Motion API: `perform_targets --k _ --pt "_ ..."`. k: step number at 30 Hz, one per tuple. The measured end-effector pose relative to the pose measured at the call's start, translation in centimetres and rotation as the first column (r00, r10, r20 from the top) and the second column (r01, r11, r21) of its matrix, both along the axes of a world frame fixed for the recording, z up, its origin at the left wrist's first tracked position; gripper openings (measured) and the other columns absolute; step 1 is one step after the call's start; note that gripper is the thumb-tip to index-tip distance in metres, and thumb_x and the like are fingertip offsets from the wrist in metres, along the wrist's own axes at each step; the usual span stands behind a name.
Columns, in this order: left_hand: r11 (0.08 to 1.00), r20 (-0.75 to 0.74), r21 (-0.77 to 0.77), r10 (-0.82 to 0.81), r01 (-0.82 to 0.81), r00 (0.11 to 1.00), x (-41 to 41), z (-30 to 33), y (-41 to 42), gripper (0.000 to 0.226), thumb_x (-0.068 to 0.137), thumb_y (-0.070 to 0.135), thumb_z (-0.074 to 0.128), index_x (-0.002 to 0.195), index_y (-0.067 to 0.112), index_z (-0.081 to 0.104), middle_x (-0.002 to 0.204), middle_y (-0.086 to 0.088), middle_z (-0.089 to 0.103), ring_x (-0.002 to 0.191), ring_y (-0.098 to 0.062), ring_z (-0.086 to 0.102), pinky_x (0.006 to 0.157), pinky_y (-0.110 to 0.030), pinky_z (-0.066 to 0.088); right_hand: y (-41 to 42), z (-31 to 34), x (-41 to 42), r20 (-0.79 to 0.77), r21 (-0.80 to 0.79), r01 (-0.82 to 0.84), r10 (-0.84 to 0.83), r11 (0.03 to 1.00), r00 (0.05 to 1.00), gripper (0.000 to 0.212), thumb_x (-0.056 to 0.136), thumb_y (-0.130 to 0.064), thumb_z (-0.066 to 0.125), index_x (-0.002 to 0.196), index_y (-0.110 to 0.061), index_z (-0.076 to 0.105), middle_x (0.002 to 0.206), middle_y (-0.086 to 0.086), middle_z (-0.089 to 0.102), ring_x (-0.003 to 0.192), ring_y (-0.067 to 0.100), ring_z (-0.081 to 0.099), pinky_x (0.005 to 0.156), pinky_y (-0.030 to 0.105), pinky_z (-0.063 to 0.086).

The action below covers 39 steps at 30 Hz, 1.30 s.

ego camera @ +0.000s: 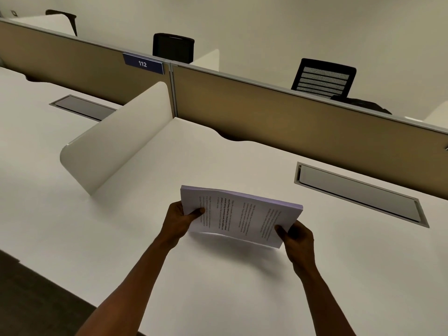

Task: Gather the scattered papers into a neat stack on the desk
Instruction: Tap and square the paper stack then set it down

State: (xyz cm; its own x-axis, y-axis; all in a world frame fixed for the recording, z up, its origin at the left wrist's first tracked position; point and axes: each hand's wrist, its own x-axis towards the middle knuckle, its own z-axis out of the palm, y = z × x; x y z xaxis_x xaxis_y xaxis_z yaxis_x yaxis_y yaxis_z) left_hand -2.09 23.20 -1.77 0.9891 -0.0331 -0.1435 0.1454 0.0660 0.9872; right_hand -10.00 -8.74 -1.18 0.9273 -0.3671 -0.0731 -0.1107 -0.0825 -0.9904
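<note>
Papers (240, 215): printed, squared stack | both hands' grip | above desk (218, 287)

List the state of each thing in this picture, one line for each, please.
Papers: gathered in one stack, held above the desk, slightly bent.
Left hand: gripping the stack's left edge.
Right hand: gripping the stack's right corner.
Desk: no loose papers visible on it.
Cable hatch: lid closed.
Chairs: unoccupied, behind the partition.

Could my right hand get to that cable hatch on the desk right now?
Probably not yet: the right hand grips the paper stack with the left hand. Otherwise the desk toward the cable hatch looks unobstructed.
</note>
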Motion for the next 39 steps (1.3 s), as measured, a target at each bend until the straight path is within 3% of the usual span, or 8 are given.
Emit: perform_targets --k 5,10,15,22,27,30,34,39 --pt "0.998 -0.022 0.058 0.005 -0.004 1.0 -0.3 -1.0 -0.4 0.026 0.084 0.012 0.077 0.109 0.015 0.072 0.099 0.0 0.078 0.094 -0.016 0.073 0.076 -0.022 0.059 0.3 -0.5 -0.1 -0.019 -0.009 -0.017 0.016 1.0 1.0 0.03 0.087 -0.005 0.07 0.109 -0.026 0.068 0.107 -0.007 0.073 0.1 0.01 0.068 0.085 0.032 0.055" --pt "0.998 -0.001 0.047 0.03 -0.03 1.0 -0.3 -0.7 -0.1 0.019 0.085 0.015 0.077 0.102 0.023 0.074 0.094 0.004 0.079 0.086 -0.012 0.075 0.07 -0.02 0.06 -0.1 0.1 0.5 0.012 -0.018 -0.029 0.029 0.999 1.0 0.032 0.087 -0.007 0.07 0.106 -0.034 0.069 0.1 -0.015 0.076 0.093 0.005 0.072 0.077 0.02 0.059" --pt "0.994 -0.012 0.092 0.053 -0.051 0.999 -0.5 -0.7 -0.3 0.02 0.084 0.018 0.078 0.103 0.021 0.074 0.097 0.002 0.077 0.087 -0.015 0.074 0.068 -0.021 0.058 0.2 -0.7 0.9 -0.039 -0.022 -0.034 0.033 0.999 0.999 0.031 0.088 -0.009 0.07 0.117 -0.019 0.066 0.109 -0.003 0.072 0.101 0.013 0.068 0.089 0.036 0.056" --pt "0.997 -0.059 -0.042 0.06 -0.062 0.996 -0.2 0.4 -0.2 0.015 0.084 0.013 0.077 0.098 0.015 0.076 0.096 -0.006 0.079 0.085 -0.028 0.077 0.07 -0.039 0.064 -0.5 1.3 2.4 -0.005 -0.096 -0.061 0.061 0.993 0.998 0.02 0.086 -0.024 0.073 0.101 -0.034 0.066 0.101 -0.006 0.075 0.089 0.011 0.073 0.075 0.03 0.06" --pt "0.958 -0.179 -0.222 0.141 -0.179 0.974 -0.7 0.6 0.2 0.016 0.083 0.008 0.075 0.099 0.011 0.075 0.101 -0.013 0.078 0.087 -0.03 0.076 0.067 -0.035 0.062 -0.7 2.1 2.7 -0.037 0.164 0.069 -0.064 0.984 0.997 0.022 0.088 -0.033 0.069 0.11 -0.029 0.067 0.098 0.003 0.075 0.093 0.025 0.069 0.083 0.045 0.055" --pt "0.883 -0.286 -0.377 0.177 -0.281 0.942 -1.0 0.0 -0.2 0.03 0.085 0.007 0.072 0.114 0.006 0.069 0.111 -0.015 0.075 0.096 -0.032 0.074 0.079 -0.045 0.061 1.4 1.8 2.1 -0.077 0.397 0.009 0.023 0.918 0.997 0.036 0.086 -0.038 0.063 0.119 -0.023 0.061 0.11 0.009 0.072 0.097 0.031 0.071 0.091 0.051 0.051" --pt "0.786 -0.427 -0.495 0.15 -0.37 0.892 -2.0 -1.3 -1.9 0.045 0.087 0.008 0.07 0.131 0.006 0.06 0.128 -0.022 0.065 0.12 -0.042 0.06 0.104 -0.064 0.043 6.0 1.3 1.2 -0.09 0.449 -0.176 0.241 0.876 0.966 0.055 0.085 -0.045 0.061 0.136 -0.029 0.05 0.122 0.011 0.07 0.109 0.033 0.069 0.092 0.049 0.053" --pt "0.749 -0.518 -0.448 0.228 -0.488 0.825 -3.3 -2.0 -3.3 0.04 0.086 0.005 0.071 0.126 0.008 0.064 0.122 -0.018 0.069 0.107 -0.036 0.067 0.089 -0.051 0.056 10.1 1.3 2.4 -0.087 0.458 -0.188 0.254 0.869 0.963 0.05 0.09 -0.028 0.068 0.134 -0.038 0.048 0.12 0.002 0.072 0.106 0.027 0.071 0.08 0.043 0.06"
